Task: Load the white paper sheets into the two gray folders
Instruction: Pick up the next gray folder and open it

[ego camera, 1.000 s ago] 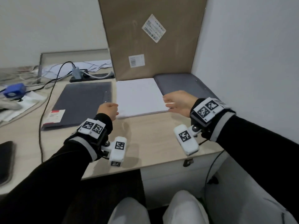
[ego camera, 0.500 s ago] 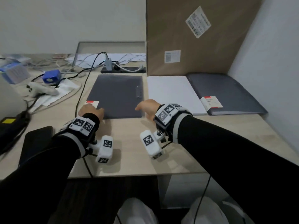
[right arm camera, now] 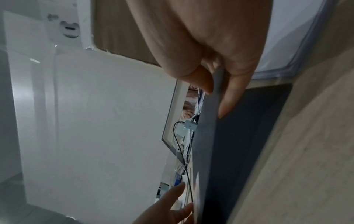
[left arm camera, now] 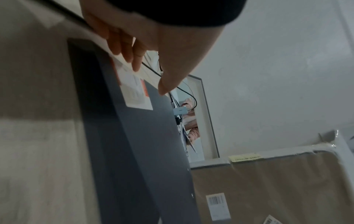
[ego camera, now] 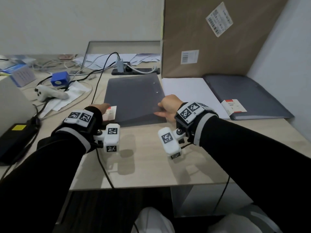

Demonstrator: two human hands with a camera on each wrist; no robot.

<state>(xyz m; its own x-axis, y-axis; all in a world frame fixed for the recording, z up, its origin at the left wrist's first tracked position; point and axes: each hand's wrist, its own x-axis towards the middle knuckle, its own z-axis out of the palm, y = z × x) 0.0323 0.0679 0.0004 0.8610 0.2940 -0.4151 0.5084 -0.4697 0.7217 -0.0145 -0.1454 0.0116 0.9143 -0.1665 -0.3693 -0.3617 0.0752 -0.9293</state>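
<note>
Two gray folders lie on the desk with a stack of white paper sheets [ego camera: 188, 91] between them. My right hand [ego camera: 159, 109] pinches the right edge of the left gray folder's [ego camera: 134, 96] front cover and holds it slightly raised. The right wrist view shows the cover [right arm camera: 208, 128] between thumb and finger, with a dark gap under it. My left hand [ego camera: 102, 107] rests with straight fingers [left arm camera: 130, 50] on the folder's near left corner, by its red-and-white label [left arm camera: 136, 92]. The right gray folder [ego camera: 249, 95] lies closed against the wall.
A large cardboard sheet [ego camera: 218, 36] leans upright behind the paper and the right folder. Cables, a blue box [ego camera: 59, 79], a white controller [ego camera: 48, 95] and loose papers crowd the desk's left side. A black cable [ego camera: 97, 91] runs along the left folder. A dark device [ego camera: 15, 140] lies at front left.
Both hands moved left from the paper stack to the left folder. My right hand took its cover edge and raised it a little; my left hand settled on the label corner.
</note>
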